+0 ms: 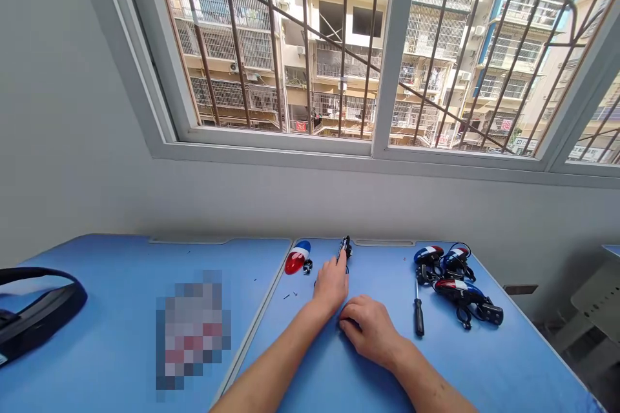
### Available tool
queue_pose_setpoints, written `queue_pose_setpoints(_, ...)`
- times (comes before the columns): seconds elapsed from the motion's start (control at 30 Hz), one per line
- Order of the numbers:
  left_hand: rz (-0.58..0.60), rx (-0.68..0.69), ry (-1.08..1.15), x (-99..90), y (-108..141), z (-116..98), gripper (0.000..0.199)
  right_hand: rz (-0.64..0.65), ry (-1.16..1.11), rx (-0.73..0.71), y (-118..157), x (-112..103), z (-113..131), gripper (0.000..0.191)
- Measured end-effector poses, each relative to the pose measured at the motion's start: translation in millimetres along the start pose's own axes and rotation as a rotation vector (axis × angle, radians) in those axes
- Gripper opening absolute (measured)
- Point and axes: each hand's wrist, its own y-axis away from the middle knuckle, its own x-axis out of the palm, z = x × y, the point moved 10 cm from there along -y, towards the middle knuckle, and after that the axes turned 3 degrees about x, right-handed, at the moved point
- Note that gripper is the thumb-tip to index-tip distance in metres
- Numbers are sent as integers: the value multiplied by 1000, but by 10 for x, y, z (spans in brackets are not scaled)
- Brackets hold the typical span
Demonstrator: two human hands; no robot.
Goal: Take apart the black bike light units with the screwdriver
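My left hand (332, 285) is closed around the lower end of a small black device (347, 244), its index finger stretched along it; the hand hides much of the device. Nearer to me, my right hand (369, 326) rests on the blue table with curled fingers. Thumb and fingertips are pressed together, and whatever they may hold is too small to make out. Left of the black device lies a red, white and blue oval shell (297, 257). A small black clamp ring (307, 266) sits beside it, and tiny screws (290, 295) are scattered nearer to me.
A screwdriver (419, 318) with a black handle lies to the right. Beyond it are several red, white and blue units with black cables (460, 289). A black strap (43, 310) and a blurred patch (194, 335) are at the left. A barred window (339, 148) rises behind the table (397, 387).
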Motion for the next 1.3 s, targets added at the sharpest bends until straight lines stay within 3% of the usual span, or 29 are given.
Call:
queue_pose_setpoints(0.37, -56, 19, 10, 62, -363, 135, 57, 1, 58, 18, -45, 67, -39, 14)
queue_pose_setpoints(0.6, -132, 23, 49, -56, -381, 143, 40, 22, 67, 35, -75, 12, 19, 15)
queue_pose_setpoints(0.77, -186, 107, 108, -73, -405, 107, 36, 50, 79, 43, -80, 46, 27, 16)
queue_pose_setpoints(0.9, -199, 221, 169, -20, -443, -60, 36, 56, 73, 54, -81, 69, 18, 15)
queue_pose_setpoints(1.1, -161, 348, 246, 216, -623, -514, 21, 39, 51, 46, -78, 32, 16, 10)
queue_pose_setpoints(1.3, -72, 435, 291, 394, -866, -829, 27, 47, 68, 111, -66, 48, -58, 8)
